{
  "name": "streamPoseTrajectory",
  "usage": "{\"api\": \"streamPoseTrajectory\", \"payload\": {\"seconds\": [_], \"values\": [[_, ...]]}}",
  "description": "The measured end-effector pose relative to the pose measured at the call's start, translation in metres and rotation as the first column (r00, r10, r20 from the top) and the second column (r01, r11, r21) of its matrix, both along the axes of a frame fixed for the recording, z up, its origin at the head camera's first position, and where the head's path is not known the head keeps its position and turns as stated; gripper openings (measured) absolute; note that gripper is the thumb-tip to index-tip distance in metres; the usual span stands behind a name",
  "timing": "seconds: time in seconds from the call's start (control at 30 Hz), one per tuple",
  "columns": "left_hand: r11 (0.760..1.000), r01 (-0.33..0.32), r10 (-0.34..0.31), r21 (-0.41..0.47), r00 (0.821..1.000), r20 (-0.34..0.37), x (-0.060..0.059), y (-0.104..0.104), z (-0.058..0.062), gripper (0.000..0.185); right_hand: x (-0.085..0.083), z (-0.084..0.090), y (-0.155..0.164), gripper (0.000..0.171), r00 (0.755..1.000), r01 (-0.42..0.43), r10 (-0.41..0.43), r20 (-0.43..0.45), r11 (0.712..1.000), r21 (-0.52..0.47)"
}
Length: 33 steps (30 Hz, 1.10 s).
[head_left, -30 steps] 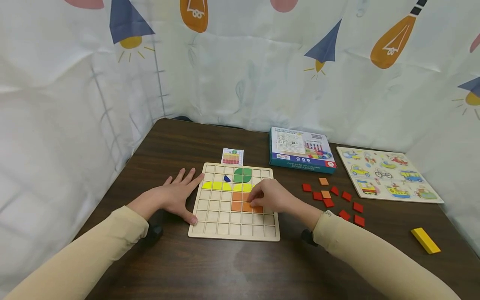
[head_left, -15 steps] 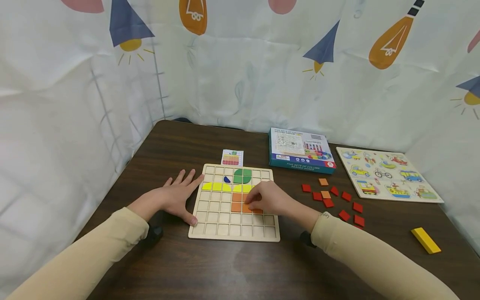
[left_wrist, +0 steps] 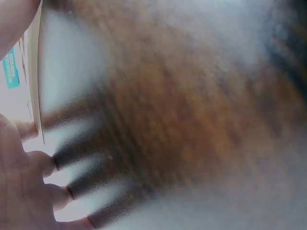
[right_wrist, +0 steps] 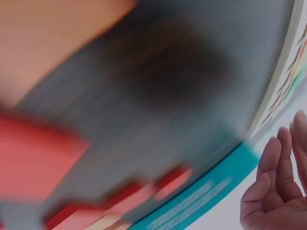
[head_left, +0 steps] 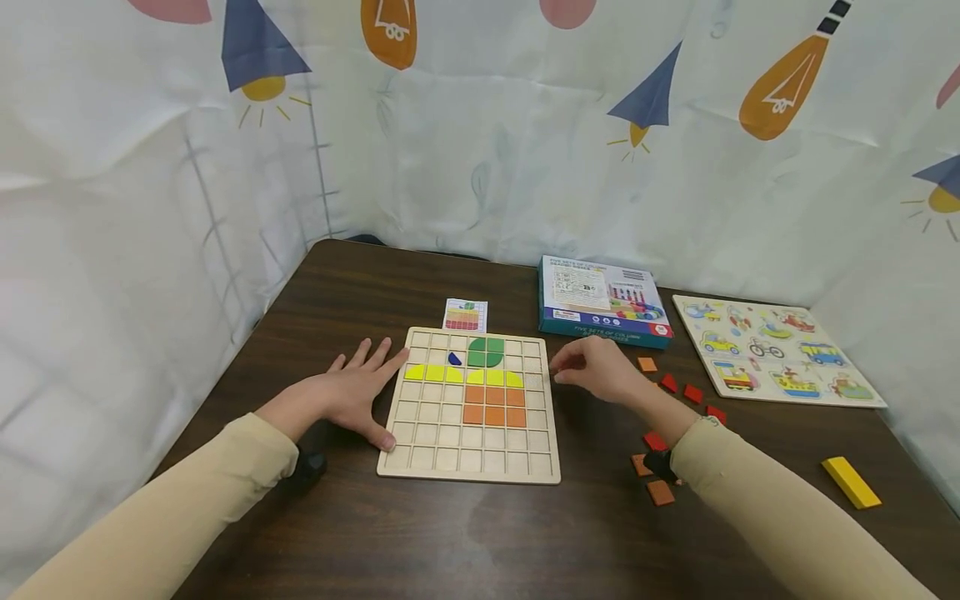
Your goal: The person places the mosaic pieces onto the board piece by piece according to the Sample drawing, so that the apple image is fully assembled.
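Note:
A square wooden grid board (head_left: 467, 479) lies on the dark table, holding several yellow, green and orange tiles and one small dark blue piece (head_left: 454, 358). The orange tiles (head_left: 495, 406) form a block right of the middle, under the yellow row (head_left: 435, 373). My left hand (head_left: 345, 398) is spread flat, its thumb and index finger touching the board's left edge. Off the board's right side hovers my right hand (head_left: 596, 367), fingers loosely bent, nothing seen between them. In the right wrist view that hand (right_wrist: 278, 191) shows relaxed fingers with no tile.
Loose red tiles (head_left: 693, 393) and orange tiles (head_left: 660, 492) lie around my right forearm, partly hidden by it. A pattern card (head_left: 466, 315) touches the board's far edge. Behind stand a flat box (head_left: 604, 300) and a picture puzzle (head_left: 780, 350). A yellow block (head_left: 851, 482) lies far right.
My right hand has left the orange tiles and moved right, off the board, uncovering the full orange block. The left hand has stayed in place.

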State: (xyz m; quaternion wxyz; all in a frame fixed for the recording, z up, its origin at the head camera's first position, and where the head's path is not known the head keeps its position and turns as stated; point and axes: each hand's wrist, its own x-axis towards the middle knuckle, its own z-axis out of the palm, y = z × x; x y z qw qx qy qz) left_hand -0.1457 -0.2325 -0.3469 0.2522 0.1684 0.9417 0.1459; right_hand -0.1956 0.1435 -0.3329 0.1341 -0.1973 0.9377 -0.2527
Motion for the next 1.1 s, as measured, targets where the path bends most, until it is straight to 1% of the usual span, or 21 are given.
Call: {"api": "streamPoseTrajectory", "payload": {"seconds": [0.17, 0.27, 0.37, 0.47, 0.57, 0.67, 0.87, 1.1], "values": [[1.0, -0.003, 0.003, -0.004, 1.0, 0.003, 0.0, 0.001, 0.001, 0.14, -0.019, -0.001, 0.046, 0.022, 0.996, 0.093, -0.092, -0.02, 0.995, 0.041], [1.0, -0.003, 0.003, -0.004, 1.0, 0.003, 0.0, 0.001, 0.001, 0.14, -0.026, -0.001, 0.071, 0.027, 0.991, 0.137, -0.137, -0.009, 0.988, 0.075], [1.0, -0.003, 0.003, -0.003, 1.0, 0.002, 0.0, 0.001, 0.001, 0.141, -0.031, 0.0, 0.09, 0.031, 0.986, 0.162, -0.164, 0.004, 0.98, 0.114], [1.0, -0.003, 0.003, -0.004, 1.0, 0.005, 0.0, 0.002, 0.001, 0.141, -0.036, 0.0, 0.103, 0.033, 0.984, 0.178, -0.18, 0.001, 0.97, 0.165], [1.0, -0.004, 0.004, -0.006, 1.0, 0.006, 0.0, 0.002, 0.0, 0.142, -0.039, 0.0, 0.109, 0.035, 0.982, 0.184, -0.187, -0.005, 0.959, 0.218], [1.0, -0.003, 0.003, -0.007, 1.0, 0.006, 0.0, 0.002, 0.0, 0.142, -0.041, -0.002, 0.114, 0.035, 0.98, 0.189, -0.197, 0.009, 0.953, 0.236], [1.0, -0.001, 0.001, -0.01, 1.0, 0.004, 0.0, 0.002, 0.0, 0.142, -0.042, -0.005, 0.118, 0.032, 0.976, 0.196, -0.211, 0.043, 0.953, 0.23], [1.0, -0.004, 0.004, -0.013, 1.0, 0.011, 0.0, 0.003, 0.001, 0.142, -0.042, -0.007, 0.119, 0.025, 0.978, 0.198, -0.209, 0.023, 0.954, 0.225]]}}
